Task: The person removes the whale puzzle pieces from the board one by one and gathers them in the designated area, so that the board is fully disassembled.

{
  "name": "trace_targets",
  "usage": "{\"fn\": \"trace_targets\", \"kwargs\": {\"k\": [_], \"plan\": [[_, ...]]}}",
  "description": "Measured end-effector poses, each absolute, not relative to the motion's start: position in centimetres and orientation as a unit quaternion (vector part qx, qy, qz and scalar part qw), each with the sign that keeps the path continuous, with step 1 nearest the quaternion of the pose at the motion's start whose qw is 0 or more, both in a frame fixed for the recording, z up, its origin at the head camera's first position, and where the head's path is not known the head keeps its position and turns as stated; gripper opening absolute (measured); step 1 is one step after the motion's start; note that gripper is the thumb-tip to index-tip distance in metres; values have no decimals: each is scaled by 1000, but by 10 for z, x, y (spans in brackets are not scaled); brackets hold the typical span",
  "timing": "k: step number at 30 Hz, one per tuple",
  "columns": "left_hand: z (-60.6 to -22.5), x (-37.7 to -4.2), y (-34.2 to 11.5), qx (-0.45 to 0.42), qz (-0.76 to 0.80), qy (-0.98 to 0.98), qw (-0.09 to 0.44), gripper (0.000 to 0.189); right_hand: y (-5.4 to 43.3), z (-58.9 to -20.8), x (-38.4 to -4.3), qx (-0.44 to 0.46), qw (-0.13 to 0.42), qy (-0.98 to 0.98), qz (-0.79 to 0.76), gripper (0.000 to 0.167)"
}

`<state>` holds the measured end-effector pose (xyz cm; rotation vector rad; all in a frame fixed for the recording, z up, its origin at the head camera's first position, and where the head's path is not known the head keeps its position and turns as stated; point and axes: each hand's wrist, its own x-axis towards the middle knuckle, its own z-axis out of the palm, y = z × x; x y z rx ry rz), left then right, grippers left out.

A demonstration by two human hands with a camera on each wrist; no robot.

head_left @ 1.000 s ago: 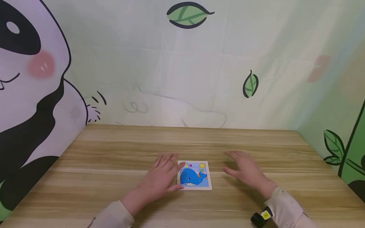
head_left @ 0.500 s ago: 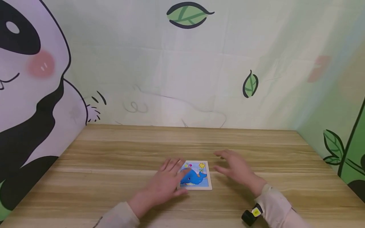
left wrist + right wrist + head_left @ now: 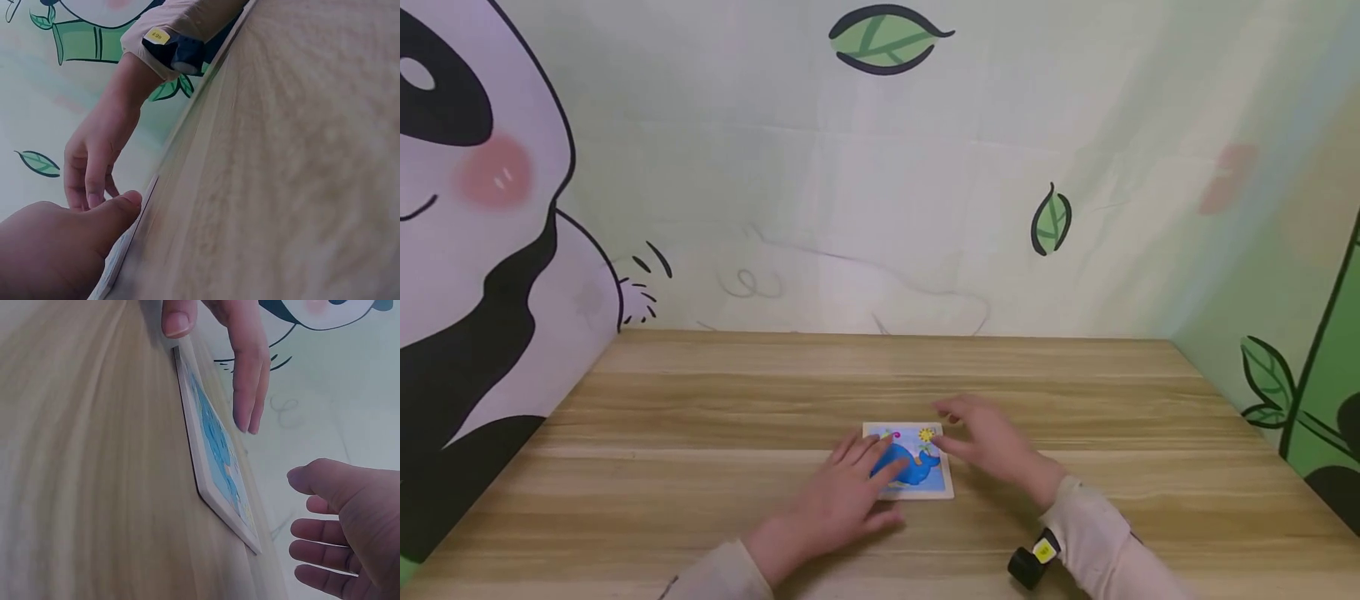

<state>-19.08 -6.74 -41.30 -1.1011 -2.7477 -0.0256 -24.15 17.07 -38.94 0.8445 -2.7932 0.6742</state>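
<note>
A thin square picture board (image 3: 925, 479) with a blue whale, a yellow sun and a pale wooden border lies flat on the table. My left hand (image 3: 838, 500) reaches over its left side with fingers spread, hiding part of the whale. In the right wrist view that hand's fingers (image 3: 249, 375) hang just above the board (image 3: 215, 447). My right hand (image 3: 992, 446) is at the upper right corner, fingers loosely bent and holding nothing. Its thumb overlaps the border near the sun in the head view, while the right wrist view shows a gap between thumb and board.
The wood-grain table (image 3: 700, 392) runs back to a cloth backdrop (image 3: 775, 167) printed with a panda (image 3: 512, 250) and leaves. A small black device (image 3: 1028, 567) with a yellow label is strapped to the right wrist.
My right hand has moved left, from well beside the board to its upper right corner. The left hand has slid right, farther over the whale. The head view has shifted slightly.
</note>
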Motion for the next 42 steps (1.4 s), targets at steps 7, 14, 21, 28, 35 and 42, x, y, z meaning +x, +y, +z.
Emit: {"fn": "trace_targets", "kwargs": {"k": [7, 14, 21, 28, 35, 42], "plan": [[-419, -187, -67, -370, 1, -925, 87, 66, 157, -390, -246, 305, 61, -922, 231, 37], [-422, -183, -64, -372, 16, -925, 74, 65, 144, -395, -247, 316, 38, -917, 239, 33], [-425, -182, -65, -373, 14, -924, 81, 64, 133, -398, -248, 306, 25, -923, 233, 33], [-423, -182, -67, -381, 8, -921, 84, 65, 123, -396, -252, 312, 31, -924, 218, 32], [-423, -182, -67, -386, -2, -920, 74, 66, 115, -396, -253, 307, 24, -931, 197, 28], [-426, -182, -68, -385, 4, -919, 86, 64, 108, -392, -255, 300, 12, -938, 173, 26]]}}
